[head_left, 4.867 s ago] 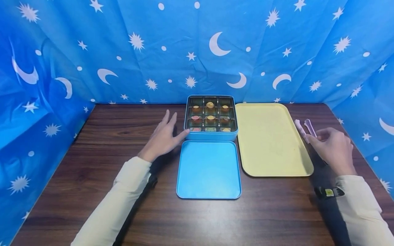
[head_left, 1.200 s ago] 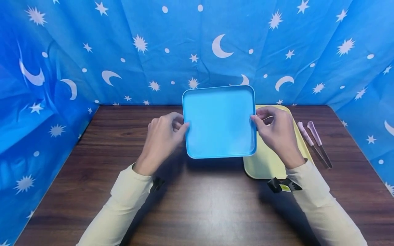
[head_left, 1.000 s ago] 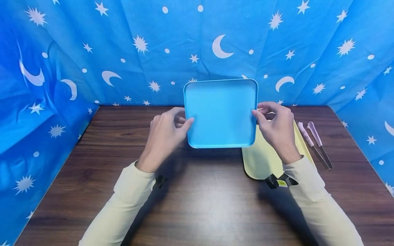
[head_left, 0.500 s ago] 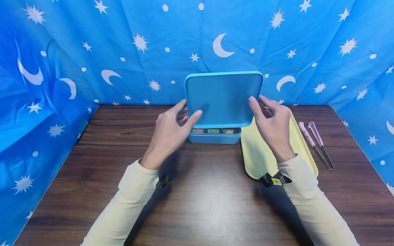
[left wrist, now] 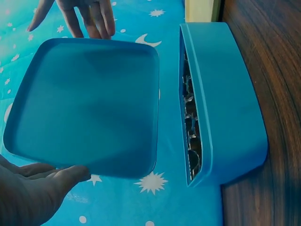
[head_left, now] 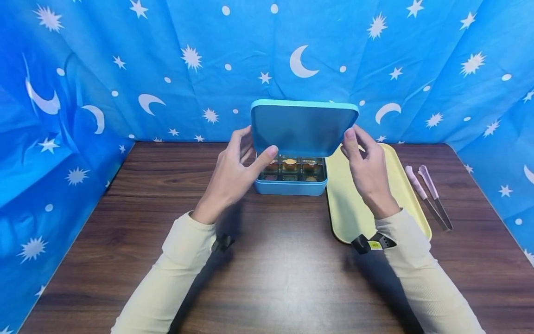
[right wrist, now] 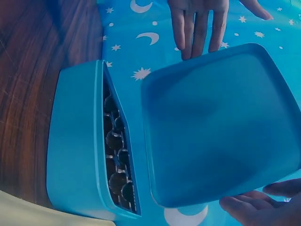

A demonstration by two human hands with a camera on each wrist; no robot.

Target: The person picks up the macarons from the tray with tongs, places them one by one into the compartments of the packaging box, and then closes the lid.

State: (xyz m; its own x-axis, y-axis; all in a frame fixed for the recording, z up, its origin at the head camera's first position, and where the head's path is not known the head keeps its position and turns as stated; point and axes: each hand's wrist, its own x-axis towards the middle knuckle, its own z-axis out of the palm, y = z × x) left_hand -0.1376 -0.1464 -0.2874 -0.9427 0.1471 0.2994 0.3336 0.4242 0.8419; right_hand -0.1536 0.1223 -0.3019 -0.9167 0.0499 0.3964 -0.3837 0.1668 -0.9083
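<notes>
A light-blue lid (head_left: 304, 127) hangs tilted above the matching tin box (head_left: 289, 188), its hollow inside facing me. My left hand (head_left: 225, 176) supports its left edge and my right hand (head_left: 369, 174) its right edge. In the left wrist view, straight right-hand fingers (left wrist: 94, 21) meet the lid's rim, thumb spread away. The right wrist view likewise shows straight left-hand fingers (right wrist: 197, 30) at the opposite rim, with that thumb apart. Below, the box holds a divided tray of small round chocolate-like pieces (head_left: 289, 163); its back rows are hidden by the lid.
Right of the box lies a yellow tray (head_left: 350, 204) on the dark wooden table (head_left: 288, 273). V-shaped tongs (head_left: 434, 197) with pink-covered ends lie beyond it. A blue cloth (head_left: 187, 93) printed with moons and stars hangs behind the table.
Both hands have lifted the lid from the table and carried it back over the box, tipping its inside downward. Earlier, my right hand was at the tongs. The box's contents show again under the lid.
</notes>
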